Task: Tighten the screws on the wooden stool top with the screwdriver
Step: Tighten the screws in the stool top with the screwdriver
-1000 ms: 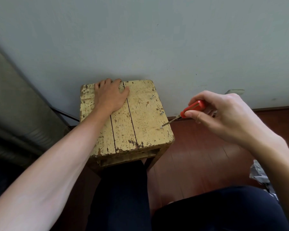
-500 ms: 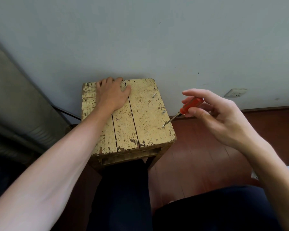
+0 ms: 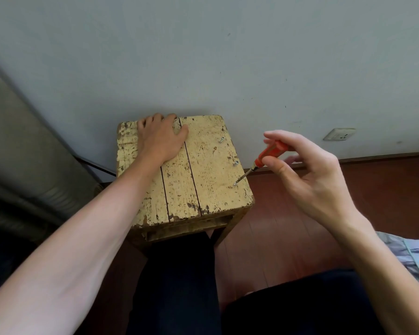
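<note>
A small wooden stool (image 3: 203, 189) with chipped yellow paint stands against the wall. Its top is made of three planks. Three screws run along its right edge: the far screw (image 3: 221, 140), the middle screw (image 3: 235, 163), both sticking up, and the near screw (image 3: 235, 184). My left hand (image 3: 160, 139) lies flat on the far left of the top, pressing down. My right hand (image 3: 305, 170) holds the red-handled screwdriver (image 3: 270, 153) between thumb and fingers. Its metal tip sits on the near screw, with the shaft slanting up to the right.
A grey wall (image 3: 227, 56) is right behind the stool, with a socket (image 3: 339, 134) low on the right. Red-brown floor (image 3: 276, 238) lies to the right. My dark-trousered legs (image 3: 179, 286) flank the stool. Striped cloth (image 3: 411, 257) lies at the right edge.
My right hand's fingers have shifted around the red handle, from a closed grip to a looser one with fingers spread, while the tip stays on the near screw. My left hand stays put.
</note>
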{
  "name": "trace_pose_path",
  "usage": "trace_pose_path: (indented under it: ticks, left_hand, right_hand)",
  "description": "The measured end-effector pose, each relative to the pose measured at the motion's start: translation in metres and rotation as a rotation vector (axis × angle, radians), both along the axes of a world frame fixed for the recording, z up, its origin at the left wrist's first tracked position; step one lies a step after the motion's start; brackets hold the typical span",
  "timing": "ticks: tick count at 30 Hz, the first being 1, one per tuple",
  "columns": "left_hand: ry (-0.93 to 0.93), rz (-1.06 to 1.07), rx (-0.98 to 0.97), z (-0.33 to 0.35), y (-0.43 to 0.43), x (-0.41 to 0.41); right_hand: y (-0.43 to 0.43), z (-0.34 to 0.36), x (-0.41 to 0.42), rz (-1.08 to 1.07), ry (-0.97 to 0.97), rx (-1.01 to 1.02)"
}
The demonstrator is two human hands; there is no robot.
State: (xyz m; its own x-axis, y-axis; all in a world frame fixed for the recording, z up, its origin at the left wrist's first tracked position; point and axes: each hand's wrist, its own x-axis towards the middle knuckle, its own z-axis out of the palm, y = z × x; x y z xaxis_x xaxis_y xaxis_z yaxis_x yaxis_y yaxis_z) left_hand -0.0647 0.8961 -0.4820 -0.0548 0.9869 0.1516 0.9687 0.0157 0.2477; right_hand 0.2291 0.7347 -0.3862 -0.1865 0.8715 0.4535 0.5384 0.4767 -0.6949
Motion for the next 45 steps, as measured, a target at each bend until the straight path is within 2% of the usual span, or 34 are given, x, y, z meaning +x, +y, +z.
trace_pose_path:
  ticks: [7,14,21,25,29,32,40,45]
  left_hand:
    - [-0.001,0.002,0.003,-0.001,0.001,-0.001]
    - [-0.003,0.006,-0.003,-0.003,0.002,0.0]
    - [-0.003,0.001,0.007,-0.003,0.001,0.0]
    - [0.003,0.003,0.003,-0.003,0.002,-0.001]
    - [0.004,0.002,0.003,-0.003,0.002,0.0]
    - [0.007,0.004,0.004,-0.003,0.002,0.0]
    - [0.008,0.002,0.005,-0.003,0.002,-0.001]
    - [0.007,0.004,0.001,-0.003,0.002,0.0]
  right_hand:
    - [0.001,0.006,0.007,0.187,0.074,-0.13]
    - [0.0,-0.003,-0.009,0.007,0.18,-0.065]
    - [0.0,-0.008,-0.012,-0.055,0.109,0.037]
    - [0.0,-0.003,0.003,0.085,0.076,-0.025]
    - [-0.001,-0.003,0.006,0.094,0.162,-0.09]
    - [-0.003,-0.004,0.005,0.066,0.196,-0.083]
    - [-0.001,-0.005,0.0,-0.069,0.131,0.0]
    - [-0.002,0.004,0.011,0.089,0.043,-0.041]
